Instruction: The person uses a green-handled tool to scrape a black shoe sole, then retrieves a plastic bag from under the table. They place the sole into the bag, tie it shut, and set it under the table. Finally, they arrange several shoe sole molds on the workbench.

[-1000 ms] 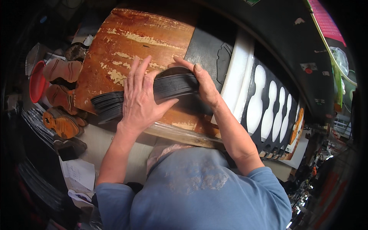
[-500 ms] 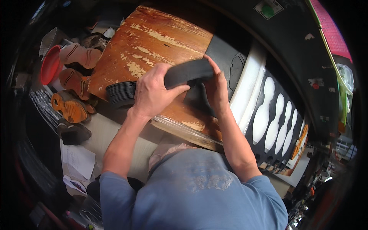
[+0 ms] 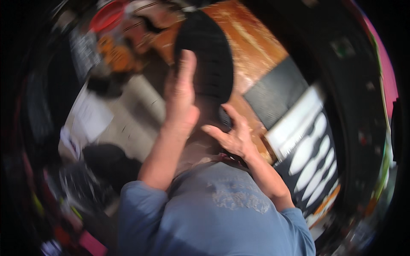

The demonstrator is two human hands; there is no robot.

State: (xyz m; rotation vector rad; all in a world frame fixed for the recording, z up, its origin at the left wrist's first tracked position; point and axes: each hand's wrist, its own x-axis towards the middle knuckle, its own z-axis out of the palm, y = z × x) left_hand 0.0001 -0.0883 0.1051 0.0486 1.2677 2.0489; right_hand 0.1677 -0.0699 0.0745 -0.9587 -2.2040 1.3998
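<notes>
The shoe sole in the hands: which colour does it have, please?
The shoe sole is black; it shows best in the head view, though blurred.

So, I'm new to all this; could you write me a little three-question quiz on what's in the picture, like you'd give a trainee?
1. Which hand reaches farther up the picture along the black piece?
2. Where in the picture are the white shapes? A) upper left B) lower left C) right side
3. True or false: the dish at the upper left is red.

Key: 1. The left hand. 2. C. 3. True.
</notes>
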